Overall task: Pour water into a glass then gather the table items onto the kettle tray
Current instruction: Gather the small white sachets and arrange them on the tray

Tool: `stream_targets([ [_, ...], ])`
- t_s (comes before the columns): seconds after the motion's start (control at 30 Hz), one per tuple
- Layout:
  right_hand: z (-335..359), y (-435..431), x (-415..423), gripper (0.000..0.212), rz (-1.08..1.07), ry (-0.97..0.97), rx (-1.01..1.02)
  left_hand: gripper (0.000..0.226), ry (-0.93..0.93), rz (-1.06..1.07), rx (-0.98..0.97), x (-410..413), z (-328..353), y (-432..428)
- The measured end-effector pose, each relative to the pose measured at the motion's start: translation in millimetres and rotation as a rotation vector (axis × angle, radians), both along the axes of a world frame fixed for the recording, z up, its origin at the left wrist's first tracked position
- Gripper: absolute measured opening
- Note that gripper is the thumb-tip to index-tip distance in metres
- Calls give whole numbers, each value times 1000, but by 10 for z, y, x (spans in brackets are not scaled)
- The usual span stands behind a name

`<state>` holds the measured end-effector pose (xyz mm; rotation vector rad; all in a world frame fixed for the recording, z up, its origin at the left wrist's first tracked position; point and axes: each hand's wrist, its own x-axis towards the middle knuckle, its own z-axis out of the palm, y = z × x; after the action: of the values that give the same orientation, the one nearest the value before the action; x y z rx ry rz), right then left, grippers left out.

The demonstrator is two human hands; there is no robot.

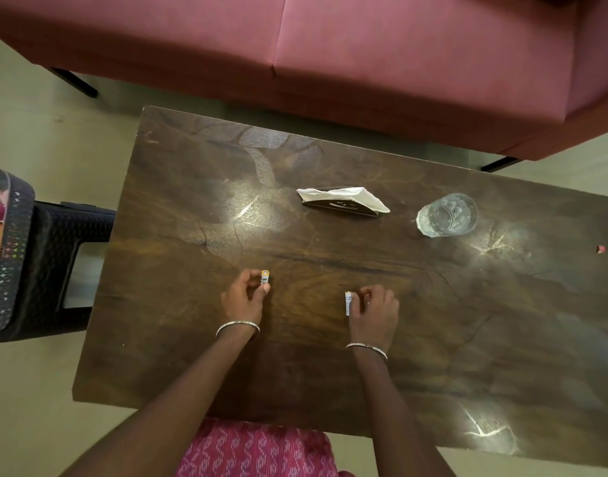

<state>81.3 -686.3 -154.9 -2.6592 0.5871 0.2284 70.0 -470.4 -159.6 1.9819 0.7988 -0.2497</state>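
On the dark wooden table, my left hand pinches a small white battery with a yellow tip between thumb and fingers. My right hand grips a second white battery at its side, low against the tabletop. A clear glass stands at the far right of the table. A dark napkin holder with a white tissue sits at the far middle. No kettle or kettle tray is in view.
A black plastic stool stands off the table's left edge, with a patterned tray-like edge on it. A pink sofa runs along the far side. A tiny pink scrap lies at the right.
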Motion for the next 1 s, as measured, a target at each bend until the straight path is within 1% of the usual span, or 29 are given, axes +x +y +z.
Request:
stream_targets([
  [0.1, -38, 109, -90, 20, 143, 150, -87, 18, 3, 10, -54, -40, 13, -23],
  [0.17, -76, 152, -123, 23, 135, 210, -101, 18, -3, 17, -85, -53, 20, -23],
  [0.23, -85, 189, -134, 19, 76, 209, -60, 19, -14, 13, -97, -64, 42, -8],
  [0.3, -81, 213, -134, 16, 7, 166, -2, 19, -32, 9, -113, -78, 71, 21],
  [0.43, -52, 222, -123, 28, -123, 96, 44, 17, -48, 10, -115, -131, 119, 121],
  [0.57, -69, 200, -123, 41, -168, 134, 1, 19, -62, 33, -132, -216, 129, 193],
  [0.63, -87, 196, -139, 43, -186, 152, -1, 19, -52, 35, -129, -251, 133, 213],
  [0.67, -99, 198, -149, 41, -189, 158, -4, 19, -50, 37, -130, -265, 133, 219],
  [0.77, -141, 214, -168, 25, -184, 159, -33, 18, -56, 36, -142, -294, 145, 230],
  [0.87, -177, 227, -194, 20, -122, 183, -70, 16, -63, 27, -165, -328, 175, 266],
  [0.93, -188, 251, -227, 19, -60, 156, -39, 16, -55, 21, -178, -360, 190, 307],
  [1.0, -168, 327, -272, 17, 15, 101, 39, 18, -41, 36, -192, -397, 210, 373],
])
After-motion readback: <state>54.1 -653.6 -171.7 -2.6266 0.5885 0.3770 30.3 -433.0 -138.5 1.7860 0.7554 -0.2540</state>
